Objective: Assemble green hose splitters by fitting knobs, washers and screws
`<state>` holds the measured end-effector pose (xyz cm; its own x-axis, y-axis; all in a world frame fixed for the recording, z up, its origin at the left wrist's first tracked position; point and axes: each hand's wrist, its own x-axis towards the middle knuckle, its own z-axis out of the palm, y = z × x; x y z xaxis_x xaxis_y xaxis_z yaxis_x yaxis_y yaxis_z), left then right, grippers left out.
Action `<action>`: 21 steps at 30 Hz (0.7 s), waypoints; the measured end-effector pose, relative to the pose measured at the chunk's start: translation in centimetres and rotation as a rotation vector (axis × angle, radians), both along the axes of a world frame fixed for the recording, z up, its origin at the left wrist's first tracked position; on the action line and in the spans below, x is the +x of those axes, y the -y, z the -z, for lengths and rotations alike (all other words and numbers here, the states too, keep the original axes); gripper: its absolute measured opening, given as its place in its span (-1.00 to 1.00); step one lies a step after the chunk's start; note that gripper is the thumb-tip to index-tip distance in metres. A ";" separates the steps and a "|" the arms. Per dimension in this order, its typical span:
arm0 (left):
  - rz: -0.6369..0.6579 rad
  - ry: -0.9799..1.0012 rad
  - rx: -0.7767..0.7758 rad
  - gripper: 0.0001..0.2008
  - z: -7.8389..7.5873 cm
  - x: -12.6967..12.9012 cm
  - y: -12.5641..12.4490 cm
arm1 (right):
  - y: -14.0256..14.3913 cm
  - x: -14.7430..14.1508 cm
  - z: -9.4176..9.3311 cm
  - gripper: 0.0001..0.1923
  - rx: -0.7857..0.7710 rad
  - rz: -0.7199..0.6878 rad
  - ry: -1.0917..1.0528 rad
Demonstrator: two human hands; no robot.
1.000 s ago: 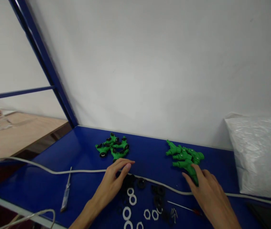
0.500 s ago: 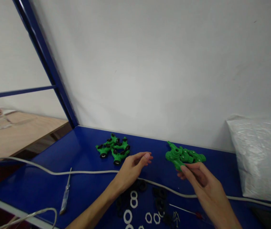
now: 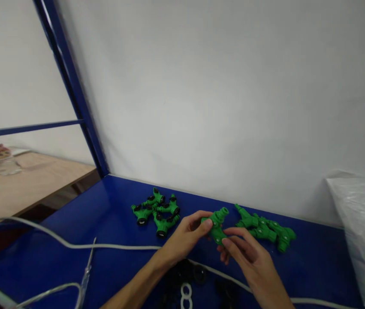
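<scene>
Between my two hands is a green plastic Y-shaped hose connector (image 3: pixel 218 227), raised over the blue table. My left hand (image 3: pixel 190 229) pinches its left side, thumb on top. My right hand (image 3: pixel 245 253) grips its lower right end between thumb and fingers. Behind my right hand lies a pile of plain green connectors (image 3: pixel 266 229). Beyond my left hand, several green connectors with black fittings (image 3: pixel 156 210) rest in a cluster. Below my wrists are white rings (image 3: pixel 186 294) and dark round parts (image 3: pixel 199 274), partly hidden and dim.
A white cable (image 3: pixel 118 246) runs across the blue tabletop (image 3: pixel 73 219). A clear-handled screwdriver (image 3: pixel 86 274) lies at left. A plastic-wrapped package (image 3: pixel 359 231) stands at right. A white wall rises behind, with a blue metal frame (image 3: pixel 73 86) at left.
My right hand has brought a green connector leftward from the pile, and my left hand has closed on it too. The camera view has tilted upward slightly.
</scene>
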<state>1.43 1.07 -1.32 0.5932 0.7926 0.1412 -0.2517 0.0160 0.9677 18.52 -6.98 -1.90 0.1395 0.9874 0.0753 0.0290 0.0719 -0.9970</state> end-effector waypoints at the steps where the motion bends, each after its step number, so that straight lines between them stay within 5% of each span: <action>1: 0.004 -0.009 0.011 -0.52 0.1 0.0 0.1 | 0.0 0.4 0.3 -0.64 -0.001 0.028 0.022; 6: 0.097 -0.001 0.035 -0.52 0.1 -0.1 0.6 | -0.6 2.6 2.0 -0.59 -0.035 0.140 0.087; 15: 0.101 -0.191 0.527 -0.56 -1.4 -0.8 1.4 | -0.9 4.7 3.3 -0.58 -0.005 0.129 -0.001; 21: 0.118 -0.250 0.624 -0.56 -0.8 -0.8 1.8 | -0.8 4.4 2.8 -0.62 0.040 0.156 0.028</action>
<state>0.66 -0.69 -0.52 0.7447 0.5355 0.3983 -0.0501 -0.5503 0.8335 22.94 -6.16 -4.74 0.2886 0.9498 0.1206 0.0711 0.1043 -0.9920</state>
